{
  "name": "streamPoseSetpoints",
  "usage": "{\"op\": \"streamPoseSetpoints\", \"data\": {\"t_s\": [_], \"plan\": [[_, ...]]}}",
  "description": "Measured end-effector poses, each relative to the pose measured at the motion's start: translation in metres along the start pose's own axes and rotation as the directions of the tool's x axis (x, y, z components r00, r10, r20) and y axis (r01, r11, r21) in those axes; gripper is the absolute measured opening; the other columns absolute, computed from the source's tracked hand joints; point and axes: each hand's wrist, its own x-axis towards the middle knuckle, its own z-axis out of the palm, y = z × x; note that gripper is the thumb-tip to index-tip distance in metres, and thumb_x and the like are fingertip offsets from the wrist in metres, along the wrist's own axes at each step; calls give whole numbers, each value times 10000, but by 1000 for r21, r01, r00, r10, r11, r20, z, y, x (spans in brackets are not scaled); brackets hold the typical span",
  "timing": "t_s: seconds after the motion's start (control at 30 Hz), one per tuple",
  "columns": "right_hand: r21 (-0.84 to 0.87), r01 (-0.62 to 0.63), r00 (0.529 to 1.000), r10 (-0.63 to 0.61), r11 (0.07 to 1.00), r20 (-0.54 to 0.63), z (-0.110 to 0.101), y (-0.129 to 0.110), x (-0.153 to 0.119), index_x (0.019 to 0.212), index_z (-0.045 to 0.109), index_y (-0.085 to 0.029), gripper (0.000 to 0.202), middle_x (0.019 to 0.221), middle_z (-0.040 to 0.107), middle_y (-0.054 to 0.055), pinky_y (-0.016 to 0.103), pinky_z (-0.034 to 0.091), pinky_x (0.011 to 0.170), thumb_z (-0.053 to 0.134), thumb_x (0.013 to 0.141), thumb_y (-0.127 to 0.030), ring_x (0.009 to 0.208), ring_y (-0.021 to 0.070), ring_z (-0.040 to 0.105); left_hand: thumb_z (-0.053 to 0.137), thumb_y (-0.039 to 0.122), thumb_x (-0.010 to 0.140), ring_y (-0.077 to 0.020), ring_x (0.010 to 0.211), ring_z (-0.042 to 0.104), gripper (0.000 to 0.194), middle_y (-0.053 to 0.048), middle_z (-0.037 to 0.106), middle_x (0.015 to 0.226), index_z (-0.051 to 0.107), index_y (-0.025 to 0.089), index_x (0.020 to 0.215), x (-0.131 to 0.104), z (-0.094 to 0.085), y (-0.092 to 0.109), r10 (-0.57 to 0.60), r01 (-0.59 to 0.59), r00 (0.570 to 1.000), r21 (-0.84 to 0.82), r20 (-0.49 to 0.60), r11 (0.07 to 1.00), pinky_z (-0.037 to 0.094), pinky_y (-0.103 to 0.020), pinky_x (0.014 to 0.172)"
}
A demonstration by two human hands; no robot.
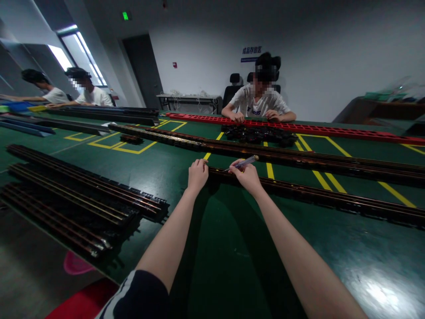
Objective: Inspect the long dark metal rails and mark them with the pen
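A long dark rail with copper-coloured strips lies across the green table, running off to the right. My left hand is closed around its left end, fingers bent over the top. In my right hand is a pen-like tool with a clear, purplish handle, its thin tip pointing left and down at the rail's top. Whether the tip touches the rail is too small to tell. Just beyond, a second long rail lies roughly parallel to the first.
Several dark rails lie at the left. Behind the far rail are black parts and a long red slotted strip. A person sits opposite, hands near these parts. Two people sit at the far left.
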Motion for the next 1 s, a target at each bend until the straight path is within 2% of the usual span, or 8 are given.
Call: {"op": "streamPoseSetpoints", "data": {"t_s": [0.17, 0.33, 0.53, 0.67, 0.83, 1.0], "plan": [[5, -16, 1000, 17, 1000, -8, -5, 3, -3, 725, 621, -198, 80, 719, 731, 37, 365, 536, 781, 604, 802, -182, 761, 213, 714, 372, 86, 871, -250, 1108, 554, 342, -105, 654, 1106, 660, 181, 1029, -7, -4, 6, 140, -139, 990, 106, 2, 985, 436, -402, 986], [-16, -12, 1000, 12, 1000, -5, -13, 8, -7, 733, 619, -202, 80, 732, 734, 35, 370, 532, 800, 605, 811, -186, 790, 221, 717, 405, 78, 832, -237, 1140, 549, 354, -103, 654, 1117, 666, 159, 1057, -12, -2, 15, 294, -305, 951, 135, 94, 943, 358, -404, 1103], [-53, -7, 1000, 7, 999, -13, -21, 11, -10, 723, 614, -209, 87, 713, 731, 23, 349, 534, 760, 623, 800, -169, 755, 214, 714, 484, 179, 843, -252, 1233, 519, 396, -135, 618, 1257, 581, 115, 1222, -20, 8, 33, 401, -438, 888, 148, 225, 887, 282, -432, 1162], [-64, -24, 1000, 23, 998, -9, -25, 11, -12, 704, 614, -207, 108, 712, 732, 29, 343, 532, 772, 619, 797, -152, 756, 208, 714, 515, 259, 859, -276, 1256, 504, 441, -150, 596, 1295, 527, 123, 1278, -21, 10, 36, 401, -454, 874, 169, 275, 875, 307, -454, 1130], [-40, 1, 1000, -2, 999, -20, -29, 14, -14, 713, 615, -211, 90, 700, 727, 20, 334, 531, 760, 613, 790, -165, 740, 198, 708, 505, 241, 875, -279, 1167, 539, 369, -135, 621, 1225, 543, 157, 1232, -21, 10, 34, 413, -462, 874, 179, 255, 868, 372, -452, 1045], [-71, 2, 999, -5, 997, -40, -36, 15, -14, 696, 610, -218, 88, 672, 715, 7, 322, 524, 726, 606, 772, -174, 708, 193, 693, 473, 255, 905, -267, 1134, 542, 321, -113, 626, 1198, 556, 169, 1203, -20, 12, 34, 409, -459, 878, 193, 250, 867, 380, -430, 1020]]}}
